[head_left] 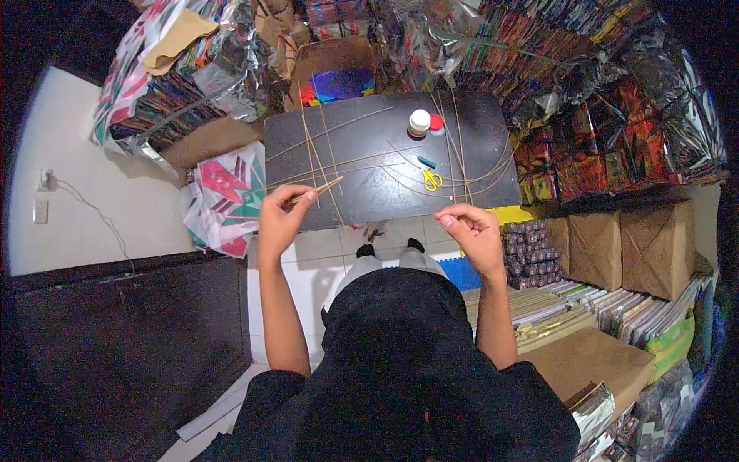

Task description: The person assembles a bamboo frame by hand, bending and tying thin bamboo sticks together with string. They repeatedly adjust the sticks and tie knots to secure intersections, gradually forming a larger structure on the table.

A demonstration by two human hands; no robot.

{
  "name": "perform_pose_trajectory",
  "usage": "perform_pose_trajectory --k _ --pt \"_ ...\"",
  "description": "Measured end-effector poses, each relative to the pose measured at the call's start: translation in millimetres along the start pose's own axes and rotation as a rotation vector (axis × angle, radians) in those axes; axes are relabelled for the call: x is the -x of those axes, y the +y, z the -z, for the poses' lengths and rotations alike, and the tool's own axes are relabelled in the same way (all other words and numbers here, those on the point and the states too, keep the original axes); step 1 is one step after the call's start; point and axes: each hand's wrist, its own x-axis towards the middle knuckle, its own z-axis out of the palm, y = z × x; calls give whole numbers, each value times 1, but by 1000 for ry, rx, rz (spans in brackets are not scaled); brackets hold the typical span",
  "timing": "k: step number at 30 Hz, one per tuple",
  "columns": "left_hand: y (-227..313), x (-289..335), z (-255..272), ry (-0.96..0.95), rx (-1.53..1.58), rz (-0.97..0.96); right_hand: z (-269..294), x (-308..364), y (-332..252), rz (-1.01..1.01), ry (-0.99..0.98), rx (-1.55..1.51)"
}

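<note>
My left hand [283, 219] is closed in a pinch around some thin bamboo sticks [329, 185], held over the near left edge of the dark table [369, 202]. My right hand [473, 231] hovers off the table's near right edge, thumb and fingers together; whatever they may hold is too fine to see. More long, thin sticks [313, 145] lie crossed on the table's left side. Others, some bent into curves [493, 181], rest at the right. Between them are yellow-handled scissors [433, 180], a small dark green object [426, 162], a white-capped jar [419, 122] and a red round lid [436, 122].
Stacked bundles of colourful sheets [523, 46] crowd the far side and right. A patterned kite-like sheet [227, 196] hangs at the table's left. Brown wrapped boxes [654, 250] and packed small items [531, 252] stand at right, near a brown panel [577, 362].
</note>
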Motion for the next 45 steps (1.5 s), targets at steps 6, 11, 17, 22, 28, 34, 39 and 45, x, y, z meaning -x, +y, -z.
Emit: perform_pose_trajectory --k 6,11,17,22,28,34,39,45 --pt "-27 -9 -48 -169 92 92 6 -2 13 13 50 16" --pt "-26 -19 -97 -264 213 227 15 2 17 -51 58 -9" --pt "-45 -50 -163 -376 285 312 25 8 19 -130 67 9" --pt "-28 -93 -223 -489 309 362 46 13 41 -164 132 -21" --pt "-11 -141 -299 -523 299 331 68 12 42 -147 174 -77" --pt "11 -170 -361 -587 384 320 90 5 46 -157 195 -43" --pt "9 -167 -376 -430 124 234 105 -4 46 -180 204 2" --pt "69 -124 -312 -734 498 105 113 -15 59 -192 200 -154"
